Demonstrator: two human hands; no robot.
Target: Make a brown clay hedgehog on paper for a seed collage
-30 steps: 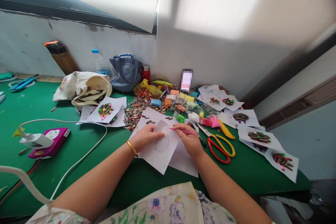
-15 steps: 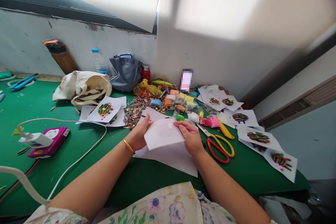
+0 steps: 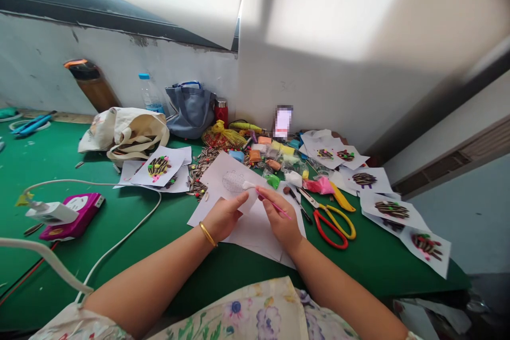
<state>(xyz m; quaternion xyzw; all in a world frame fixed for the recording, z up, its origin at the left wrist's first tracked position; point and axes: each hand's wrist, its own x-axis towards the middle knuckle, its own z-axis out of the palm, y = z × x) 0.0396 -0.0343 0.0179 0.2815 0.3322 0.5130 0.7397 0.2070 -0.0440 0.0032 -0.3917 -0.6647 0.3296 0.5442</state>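
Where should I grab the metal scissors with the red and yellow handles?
Probably by the red loop and yellow loop, from the near right side: the scissors lie on the green table with handles toward you and blades pointing away.

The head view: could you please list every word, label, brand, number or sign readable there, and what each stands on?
Nothing reads with certainty.
Pale panel: a faint mark, perhaps "3"; too faint to be sure.
Phone screen: blurred out.
Purple box: top marking too small to read.
Clear bottle: any print too small to read.
Drawn-on sheet: no readable words.
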